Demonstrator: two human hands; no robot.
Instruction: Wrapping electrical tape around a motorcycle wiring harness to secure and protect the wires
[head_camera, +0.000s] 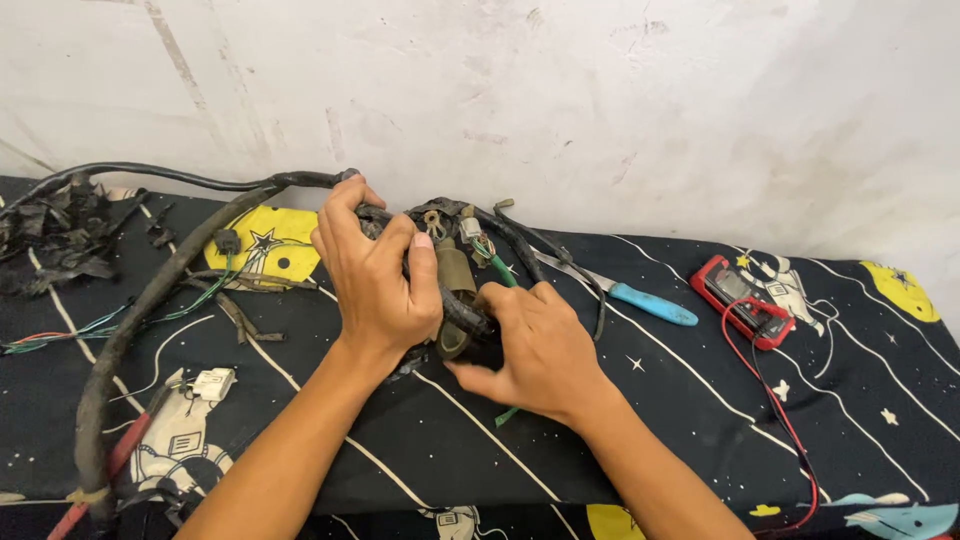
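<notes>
My left hand (372, 275) grips a bundle of black taped wiring harness (140, 300) near its tangled middle, fingers curled over the cables. My right hand (535, 345) pinches the same bundle just to the right, thumb and fingers closed on a dark rubber sleeve and an olive-brown connector (455, 275). Small white plugs and a green wire (500, 270) stick up between the two hands. The harness runs left in a long loop across the table and ends by a white connector (213, 383).
A table with a black space-print cloth (700, 400) stands against a stained white wall. Blue-handled pliers (640, 298) lie behind my right hand. A red multimeter (742, 300) with a red lead sits at the right. Scraps of black tape (60, 235) pile at far left.
</notes>
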